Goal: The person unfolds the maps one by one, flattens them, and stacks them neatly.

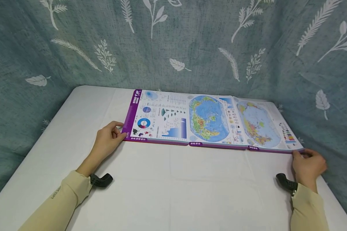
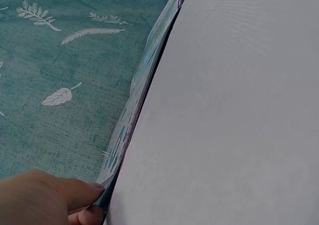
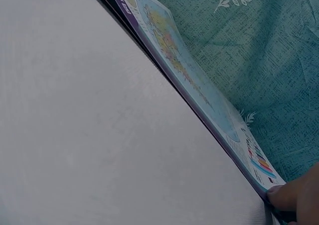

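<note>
A folded-out world map [image 1: 176, 120] with a purple border lies across the back of the table in three panels. Charts fill its left panel, and oval maps show on the middle and right ones. My left hand [image 1: 108, 138] pinches the map's near left corner between thumb and fingers. At the opposite end, my right hand [image 1: 309, 165] grips the near right corner. In the left wrist view the thumb [image 2: 82, 191] lies on top of the map's edge [image 2: 132, 117]. The right wrist view has the thumb [image 3: 283, 196] pressing on the map's corner.
The white tabletop [image 1: 179, 189] spreads out in front of the map. A blue-green curtain [image 1: 173, 45] with white leaf prints hangs behind the table and at both sides. Black curved wrist devices [image 1: 102, 180] sit by both beige sleeves [image 1: 60, 202].
</note>
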